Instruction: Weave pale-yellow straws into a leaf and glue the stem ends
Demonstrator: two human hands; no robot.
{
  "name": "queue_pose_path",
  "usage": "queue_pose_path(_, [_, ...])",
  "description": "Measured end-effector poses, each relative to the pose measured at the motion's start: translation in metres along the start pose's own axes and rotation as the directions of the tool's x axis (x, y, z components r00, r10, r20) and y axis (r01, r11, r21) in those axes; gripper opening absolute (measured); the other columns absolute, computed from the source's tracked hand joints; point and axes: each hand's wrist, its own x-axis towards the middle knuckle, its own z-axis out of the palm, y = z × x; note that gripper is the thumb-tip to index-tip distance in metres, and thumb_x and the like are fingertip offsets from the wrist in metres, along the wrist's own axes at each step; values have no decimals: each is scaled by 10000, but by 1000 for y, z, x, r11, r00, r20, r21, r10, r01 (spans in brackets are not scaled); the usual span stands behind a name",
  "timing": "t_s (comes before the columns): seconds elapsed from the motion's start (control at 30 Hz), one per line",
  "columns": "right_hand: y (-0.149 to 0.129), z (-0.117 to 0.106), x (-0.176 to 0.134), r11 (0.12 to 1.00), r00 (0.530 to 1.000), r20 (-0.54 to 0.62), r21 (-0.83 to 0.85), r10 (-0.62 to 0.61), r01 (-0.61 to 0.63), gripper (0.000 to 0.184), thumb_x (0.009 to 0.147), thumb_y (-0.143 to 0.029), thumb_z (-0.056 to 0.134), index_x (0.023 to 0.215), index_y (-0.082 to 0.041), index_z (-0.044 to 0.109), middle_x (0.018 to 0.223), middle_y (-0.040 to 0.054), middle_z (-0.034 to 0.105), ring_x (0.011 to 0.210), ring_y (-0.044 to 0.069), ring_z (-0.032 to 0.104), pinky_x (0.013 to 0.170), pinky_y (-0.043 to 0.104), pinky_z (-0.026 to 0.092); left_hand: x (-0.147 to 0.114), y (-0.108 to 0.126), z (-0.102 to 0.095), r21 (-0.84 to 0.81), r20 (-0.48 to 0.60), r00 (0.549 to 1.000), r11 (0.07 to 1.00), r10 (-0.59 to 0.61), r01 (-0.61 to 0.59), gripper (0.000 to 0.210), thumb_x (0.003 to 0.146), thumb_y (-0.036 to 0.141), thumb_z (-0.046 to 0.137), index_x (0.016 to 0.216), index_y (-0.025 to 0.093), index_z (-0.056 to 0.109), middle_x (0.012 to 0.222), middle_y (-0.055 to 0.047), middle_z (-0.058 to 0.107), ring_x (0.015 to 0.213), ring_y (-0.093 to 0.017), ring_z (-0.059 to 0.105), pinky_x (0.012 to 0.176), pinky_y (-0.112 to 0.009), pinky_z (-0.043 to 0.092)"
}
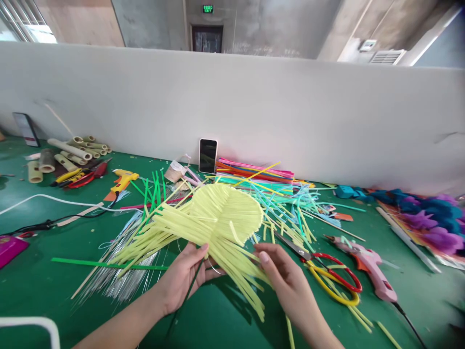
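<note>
The left hand [189, 276] pinches the base of a yellow leaf [238, 206] that spreads just beyond its fingertips — a dark stick [195, 278] crosses below them. The right hand [285, 274] curls beside the loose strips [240, 274], perhaps gripping one; I cannot tell. Scissors [304, 253] lie right of its fingers — a pink glue gun [372, 266] farther out.

Green table [54, 295], white partition [290, 116] — grey wall [276, 24]

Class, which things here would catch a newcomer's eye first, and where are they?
The pale yellow-green leaf shape dominates the centre, its base held in the left hand. Next come the scissors with red and yellow handles, lying to its right, and the purple-and-teal heap at the far right.
</note>
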Motion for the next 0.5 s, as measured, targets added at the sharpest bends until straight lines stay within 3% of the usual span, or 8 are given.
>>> queue_pose_path(0.1, [1, 4, -4, 996, 996, 89, -84, 2, 5, 357, 918, -538, 542, 934, -208, 677, 787, 15, 662, 718, 153, 589, 646, 238, 472, 1, 0, 1, 35, 2, 1000, 999, 31, -31, 442, 959, 222, 572, 1390, 228, 473, 1221, -118, 702, 1127, -271, 670, 957, -433, 543])
queue_pose_path(0.23, [-1, 11, -7, 999, 991, 136, -54, 2, 5, 362, 915, -527, 554, 892, -191, 684, 724, 4, 638, 661, 139, 558, 589, 221, 437, 3, 1, 0, 45, 49, 996, 996, 76, -78, 314, 946, 215, 597, 1254, 157, 601, 1200, -140, 711, 1098, -272, 681, 958, -415, 543])
queue_pose_path(0.5, [-1, 31, -23, 989, 948, 314, 116, 55, -95, 347, 894, -509, 591, 815, -179, 663, 686, -4, 610, 643, 132, 546, 594, 214, 434, 0, -5, 0, 14, -119, 992, 999, 36, -34, 310, 844, 183, 733, 1145, 223, 670, 1255, -64, 701, 1270, -272, 579, 986, -343, 533])
